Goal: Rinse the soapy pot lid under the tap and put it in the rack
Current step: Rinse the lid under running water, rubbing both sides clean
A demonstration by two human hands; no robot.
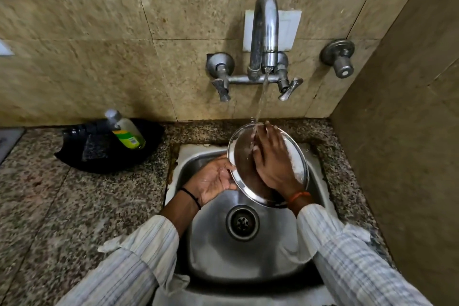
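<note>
Head view: left hand [215, 179] cups the steel pot lid's [242, 156] left rim, fingers curled; right hand [272, 156] lies flat and open on it under the tap [264, 32] stream. Wet and probably soapy, the lid could slip from that one-sided hold into the sink [248, 256]; no rack is visible.

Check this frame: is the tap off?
No, a stream of water runs from the tap onto the lid, where the right hand rubs it.

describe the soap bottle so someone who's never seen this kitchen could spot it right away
Start at the steel sink and look left along the speckled granite counter to the wall. There a black tray sits, and the bottle lies tilted in it. It is the only clear bottle, with yellow-green liquid, a green label and a grey cap.
</note>
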